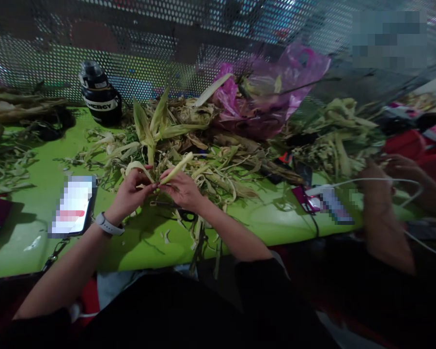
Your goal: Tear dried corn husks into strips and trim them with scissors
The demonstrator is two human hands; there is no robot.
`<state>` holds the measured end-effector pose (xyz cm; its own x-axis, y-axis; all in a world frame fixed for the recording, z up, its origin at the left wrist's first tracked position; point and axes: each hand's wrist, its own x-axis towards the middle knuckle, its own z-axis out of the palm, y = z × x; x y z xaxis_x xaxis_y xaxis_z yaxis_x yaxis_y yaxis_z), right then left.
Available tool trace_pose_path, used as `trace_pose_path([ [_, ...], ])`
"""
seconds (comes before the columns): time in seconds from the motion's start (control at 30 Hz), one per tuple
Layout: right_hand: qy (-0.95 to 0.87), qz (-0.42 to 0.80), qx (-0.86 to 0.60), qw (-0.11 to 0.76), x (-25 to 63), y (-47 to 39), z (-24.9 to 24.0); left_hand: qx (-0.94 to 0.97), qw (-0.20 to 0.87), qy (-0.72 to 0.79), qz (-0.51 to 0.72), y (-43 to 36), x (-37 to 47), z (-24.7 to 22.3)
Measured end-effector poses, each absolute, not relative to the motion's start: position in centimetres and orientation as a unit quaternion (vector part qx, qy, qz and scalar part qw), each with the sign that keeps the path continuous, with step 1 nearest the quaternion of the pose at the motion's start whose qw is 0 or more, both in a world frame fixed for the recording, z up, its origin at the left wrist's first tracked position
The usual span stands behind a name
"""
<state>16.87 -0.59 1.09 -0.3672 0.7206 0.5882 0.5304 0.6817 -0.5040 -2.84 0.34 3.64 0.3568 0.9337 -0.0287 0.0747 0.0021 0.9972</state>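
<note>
My left hand, a pale watch on its wrist, is closed with fingertips pinching a curled corn husk. Close beside it, my right hand is closed on a slender, pale yellow husk strip that points up and right. The fingertips of both hands nearly meet, and exactly where the pieces join is hidden. Just behind them stands a spread corn husk with green-yellow leaves. Below my right hand lies a black looped handle, partly covered by husk shreds.
Dried husks are heaped across the green table. Behind stand a black bottle and a pink plastic bag against a perforated metal screen. A phone lies left. At right, a co-worker's hands work near another phone and a white cable.
</note>
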Motion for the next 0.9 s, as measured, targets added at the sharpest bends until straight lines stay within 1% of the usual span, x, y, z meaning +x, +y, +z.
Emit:
trace_pose_path([
  [0.1, -0.786, 0.172, -0.389, 0.448, 16.7, -0.8, 1.5, 0.603, 0.551, 0.411, 0.405, 0.2, -2.9, 3.6],
  [0.17, -0.773, 0.209, -0.385, 0.458, 16.7, -0.9, 1.7, 0.599, 0.564, 0.405, 0.399, 0.2, -2.8, 3.5],
  [0.37, -0.743, 0.306, -0.389, 0.45, 16.9, -0.5, 2.2, 0.605, 0.607, 0.378, 0.351, 0.4, -2.9, 3.3],
  [0.5, -0.689, 0.403, -0.404, 0.446, 16.6, -0.2, 1.8, 0.621, 0.596, 0.366, 0.354, 0.6, -3.2, 3.3],
  [0.57, -0.672, 0.41, -0.416, 0.454, 16.3, -0.2, 1.5, 0.613, 0.605, 0.363, 0.356, 0.5, -3.2, 3.3],
  [0.67, -0.67, 0.387, -0.428, 0.468, 15.8, -0.4, 0.9, 0.579, 0.639, 0.365, 0.351, 0.3, -3.2, 3.3],
  [0.73, -0.665, 0.386, -0.428, 0.475, 15.5, -0.5, 0.5, 0.577, 0.638, 0.372, 0.348, 0.1, -3.1, 3.3],
  [0.83, -0.64, 0.411, -0.428, 0.488, 15.3, -0.7, 0.3, 0.595, 0.616, 0.377, 0.352, 0.0, -2.8, 3.3],
  [0.9, -0.613, 0.449, -0.425, 0.493, 15.0, -1.0, 0.4, 0.59, 0.613, 0.379, 0.362, 0.0, -2.6, 3.4],
])
